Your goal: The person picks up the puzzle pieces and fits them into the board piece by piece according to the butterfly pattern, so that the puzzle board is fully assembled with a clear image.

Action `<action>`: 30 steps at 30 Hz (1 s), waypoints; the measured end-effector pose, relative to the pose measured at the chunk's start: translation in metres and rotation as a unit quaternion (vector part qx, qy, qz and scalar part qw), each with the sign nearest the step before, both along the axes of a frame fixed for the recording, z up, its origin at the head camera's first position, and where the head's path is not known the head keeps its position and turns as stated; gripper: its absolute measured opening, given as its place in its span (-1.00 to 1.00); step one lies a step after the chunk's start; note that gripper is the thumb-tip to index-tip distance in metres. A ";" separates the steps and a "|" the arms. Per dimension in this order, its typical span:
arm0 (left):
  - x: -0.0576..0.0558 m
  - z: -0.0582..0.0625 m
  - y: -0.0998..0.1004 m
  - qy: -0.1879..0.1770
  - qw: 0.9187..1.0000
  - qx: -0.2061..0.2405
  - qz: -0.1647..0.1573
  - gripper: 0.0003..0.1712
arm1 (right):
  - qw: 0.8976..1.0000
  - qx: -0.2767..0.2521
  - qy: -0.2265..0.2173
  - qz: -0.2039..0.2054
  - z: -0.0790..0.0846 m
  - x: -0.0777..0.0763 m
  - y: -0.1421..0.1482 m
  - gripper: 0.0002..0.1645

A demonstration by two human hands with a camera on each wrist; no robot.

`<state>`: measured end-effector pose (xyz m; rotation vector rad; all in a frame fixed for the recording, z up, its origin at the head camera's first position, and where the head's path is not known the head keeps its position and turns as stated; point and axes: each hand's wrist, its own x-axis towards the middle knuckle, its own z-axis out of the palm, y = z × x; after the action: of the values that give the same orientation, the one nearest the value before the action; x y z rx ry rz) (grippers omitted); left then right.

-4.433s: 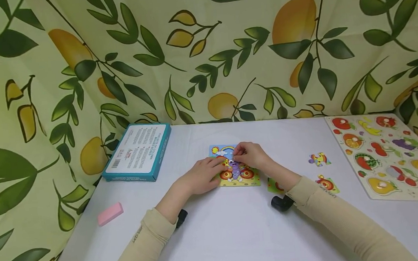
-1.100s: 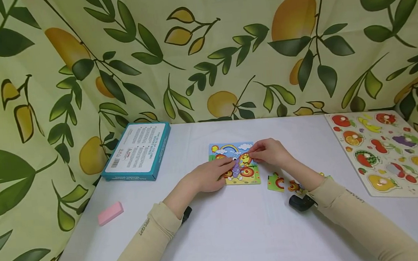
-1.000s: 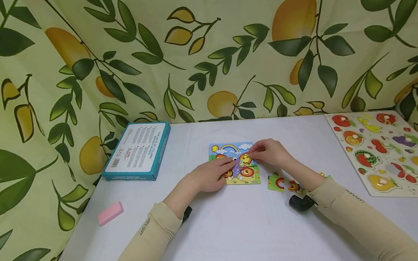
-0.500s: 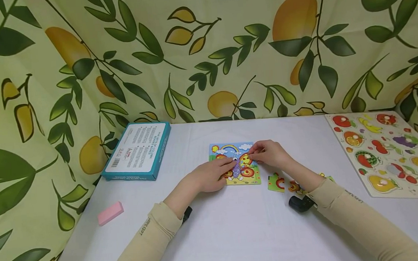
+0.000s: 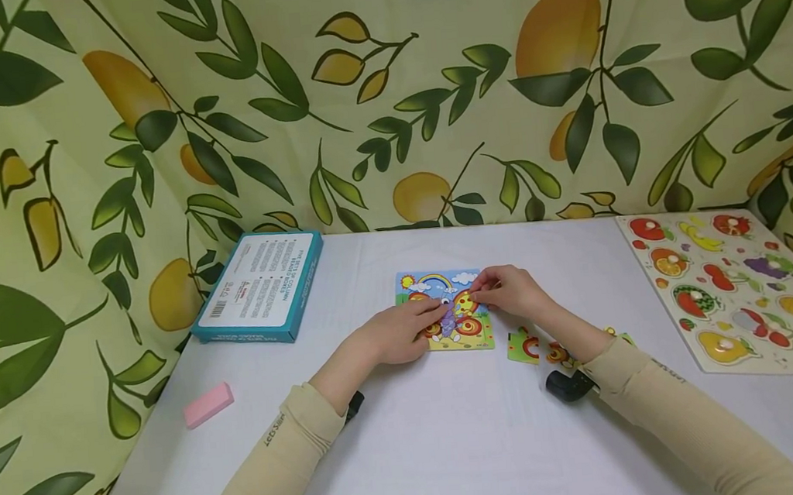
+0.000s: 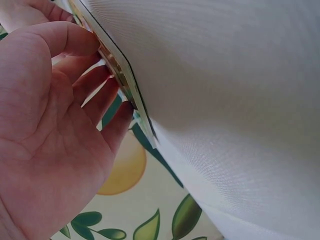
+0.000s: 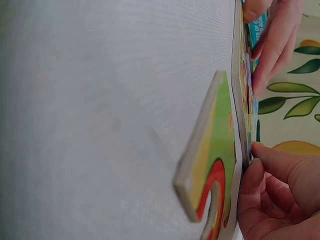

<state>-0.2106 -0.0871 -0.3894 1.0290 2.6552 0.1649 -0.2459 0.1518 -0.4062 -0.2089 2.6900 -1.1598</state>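
Note:
A square butterfly jigsaw puzzle [image 5: 460, 342] lies mid-table, with a rainbow, sun and clouds at its top. Across its left side rests my left hand [image 5: 391, 336]; the left wrist view shows relaxed fingers [image 6: 117, 117] with their tips on the picture. At the puzzle's right edge, my right hand [image 5: 512, 291] pinches a yellow-winged puzzle piece [image 5: 466, 302] between thumb and forefinger. That piece sits in the upper right of the picture, partly hidden by the fingertips. A loose green piece with a red curve [image 7: 225, 110] lies just below the right hand.
Another loose red-and-yellow piece [image 5: 559, 354] is partly covered by the right forearm. A fruit peg board [image 5: 696, 317] lies at the far right. To the left are a teal-and-white box [image 5: 260, 289] and a pink block [image 5: 208, 405]. Patterned cloth [image 5: 421, 199] stands behind.
Since the oldest frame, my right hand has moved right to the puzzle's edge. The loose yellow-and-purple piece has left its spot; a yellow wing now shows upper right. Both hands stay nearly still over the last second.

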 end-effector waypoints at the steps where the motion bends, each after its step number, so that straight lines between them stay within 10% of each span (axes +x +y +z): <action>1: 0.000 0.000 0.000 0.001 1.000 0.000 0.000 -0.33 | 1.000 0.000 0.001 0.000 0.000 0.000 0.000 -0.83; 30: -0.001 -0.001 0.002 0.014 1.000 -0.006 -0.003 -0.34 | 0.998 0.026 -0.022 0.053 0.005 0.000 0.006 -0.78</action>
<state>-0.2116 -0.0847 -0.3905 1.0425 2.6752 0.1333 -0.2460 0.1581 -0.4009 -0.3100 2.6317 -1.0502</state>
